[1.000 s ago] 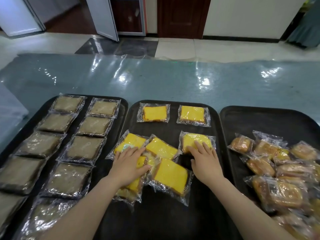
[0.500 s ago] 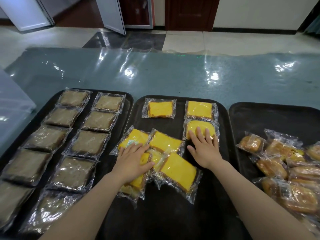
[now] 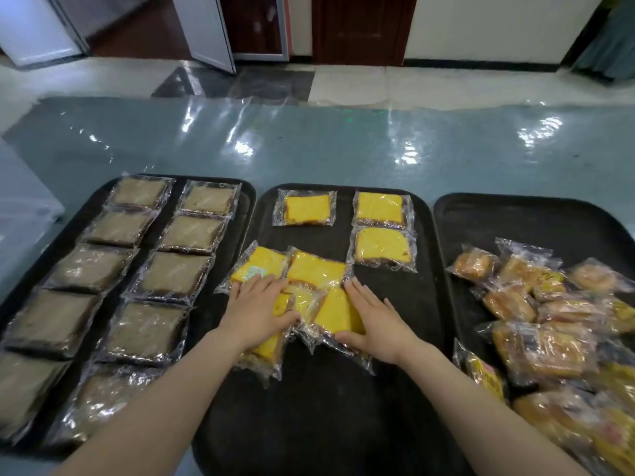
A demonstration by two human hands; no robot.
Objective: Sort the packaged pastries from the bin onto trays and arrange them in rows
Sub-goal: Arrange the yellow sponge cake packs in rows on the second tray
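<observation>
Three black trays sit side by side on a glossy teal table [image 3: 343, 146]. On the middle tray [image 3: 405, 304], three wrapped yellow cake slices are already set out toward 12 o'clock: one at the far left [image 3: 305, 209], one at the far right [image 3: 379, 208], and a third [image 3: 382, 249] just beside it on the near side, their wrappers touching.

Nearer the person lies a loose heap of yellow slices [image 3: 316, 271], overlapping each other at odd angles. The left hand [image 3: 256, 314] rests flat on the heap's 9 o'clock side, fingers straight and spread over two packets, thumb pointing toward 3 o'clock. The right hand [image 3: 374, 319] lies flat on the large slice [image 3: 338, 316] at the heap's 4 o'clock corner — fingers straight, thumb along the packet's near edge, gripping nothing. The hands and forearms hide part of the heap, so the count of slices under them cannot be told.

The left tray [image 3: 247, 201], at 9 o'clock, carries brown cake slices [image 3: 175, 273] in two tidy columns. The right tray [image 3: 515, 218], at 3 o'clock, holds a jumble of golden-brown buns [image 3: 536, 352] in clear wrappers, crowded toward its near right side. A translucent bin edge [image 3: 24, 207] shows at the far left. Beyond the table — tiled floor [image 3: 446, 84] and dark wooden doors [image 3: 364, 29].
</observation>
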